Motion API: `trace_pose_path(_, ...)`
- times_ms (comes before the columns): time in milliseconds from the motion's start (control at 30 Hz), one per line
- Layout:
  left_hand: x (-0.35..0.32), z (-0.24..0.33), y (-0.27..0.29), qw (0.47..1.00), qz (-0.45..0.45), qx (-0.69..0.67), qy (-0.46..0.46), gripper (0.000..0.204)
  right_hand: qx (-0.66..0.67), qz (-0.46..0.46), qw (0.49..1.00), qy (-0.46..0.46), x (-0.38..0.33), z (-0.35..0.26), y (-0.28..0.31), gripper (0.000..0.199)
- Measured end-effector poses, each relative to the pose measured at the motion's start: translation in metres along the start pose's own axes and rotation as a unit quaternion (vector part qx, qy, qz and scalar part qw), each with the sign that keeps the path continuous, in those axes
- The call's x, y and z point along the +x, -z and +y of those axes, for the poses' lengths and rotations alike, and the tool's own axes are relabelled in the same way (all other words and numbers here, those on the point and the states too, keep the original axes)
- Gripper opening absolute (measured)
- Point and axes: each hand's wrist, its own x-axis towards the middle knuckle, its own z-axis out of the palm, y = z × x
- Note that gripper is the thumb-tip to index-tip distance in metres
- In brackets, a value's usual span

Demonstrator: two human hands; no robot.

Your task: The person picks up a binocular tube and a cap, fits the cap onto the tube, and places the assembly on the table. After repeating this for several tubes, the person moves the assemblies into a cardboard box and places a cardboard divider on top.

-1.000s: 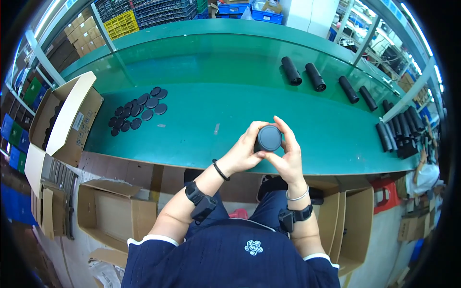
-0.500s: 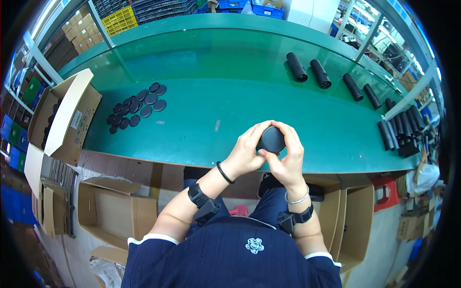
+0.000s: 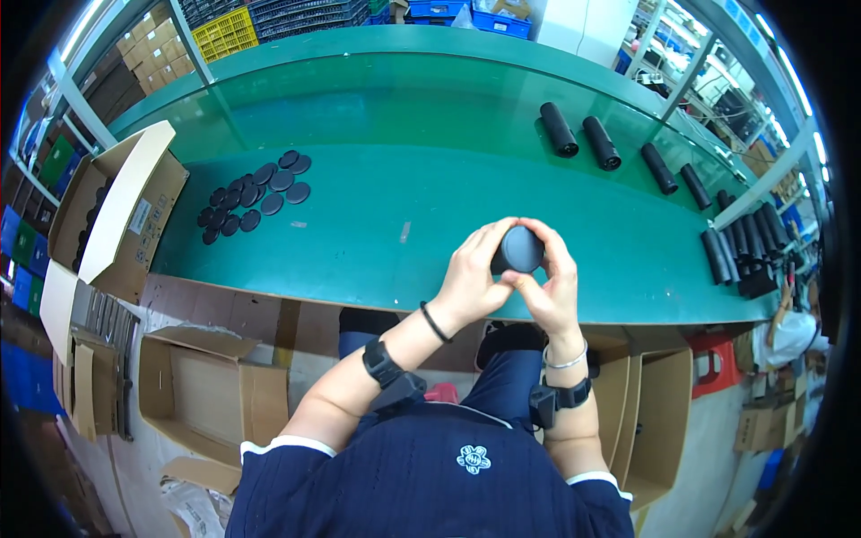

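Note:
Between my two hands, above the near edge of the green bench, is a black cylinder (image 3: 522, 249) seen end-on, its flat round end or cap facing up. My left hand (image 3: 475, 280) wraps its left side, fingers closed round it. My right hand (image 3: 554, 285) curls round the right side, with the thumb pressed at the near rim. The cylinder's lower part is hidden by my hands. Several loose black round caps (image 3: 265, 174) lie to the left on the bench. Black tubes (image 3: 559, 131) lie at the far right, away from my hands.
The green bench (image 3: 359, 188) spans the view. More black tubes (image 3: 759, 231) are heaped at its right end. An open cardboard box (image 3: 134, 224) stands at the left end. Further cardboard boxes (image 3: 265, 408) sit below the bench on both sides, near a red stool (image 3: 715, 363).
My hands and the black cylinder have shifted slightly right and away from me. The cylinder's round end is tilted a little differently; both hands keep hold of it.

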Motion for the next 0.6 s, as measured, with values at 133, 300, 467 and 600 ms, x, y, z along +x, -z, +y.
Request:
trace_pose_path(133,0.020,0.002,-0.002,0.995,-0.057,0.057,0.050,0.067,0.148,-0.037,0.985,-0.078,0.017,0.015,0.012,0.067)
trace_pose_path(300,0.019,-0.001,-0.011,0.992,-0.054,0.111,0.014,0.069,0.141,-0.040,0.986,-0.079,0.009,0.022,0.014,0.068)
trace_pose_path(467,0.016,0.007,-0.013,0.994,0.004,0.098,0.036,0.060,0.126,0.022,0.991,-0.047,0.008,0.021,0.001,0.061)
trace_pose_path(600,0.022,0.004,-0.013,0.997,0.022,0.068,0.042,0.055,-0.028,0.069,0.997,0.013,0.016,0.014,-0.007,0.056)
